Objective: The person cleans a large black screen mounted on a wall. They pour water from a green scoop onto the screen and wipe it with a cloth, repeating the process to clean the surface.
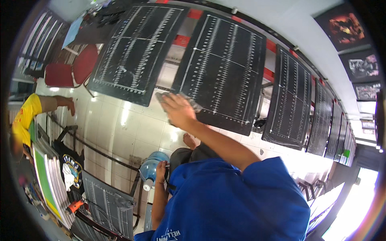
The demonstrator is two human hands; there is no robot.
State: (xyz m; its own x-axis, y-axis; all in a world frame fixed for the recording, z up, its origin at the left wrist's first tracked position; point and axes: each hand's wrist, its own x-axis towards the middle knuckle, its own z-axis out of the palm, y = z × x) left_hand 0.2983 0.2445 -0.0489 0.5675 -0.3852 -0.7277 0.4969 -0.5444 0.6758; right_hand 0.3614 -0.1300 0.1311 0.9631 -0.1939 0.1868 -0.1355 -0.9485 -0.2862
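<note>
My right hand (177, 111) reaches forward to the near left corner of a long black board (225, 66) marked with rows of white dashes. Its fingers lie over a crumpled grey cloth (194, 105), which shows on both sides of the hand and overlaps the board's corner. Low at my left side, my left hand (161, 172) has curled fingers beside a blue water jug (149, 165). A small pale bit shows at those fingers, too small to name.
More black marked boards (138, 48) stand in a row on a red-and-black frame. A dark red chair (62, 75) is at the far left. Below it, a person in a yellow shirt (27, 116) is near stacked frames (48, 180) and an orange heat gun (75, 206).
</note>
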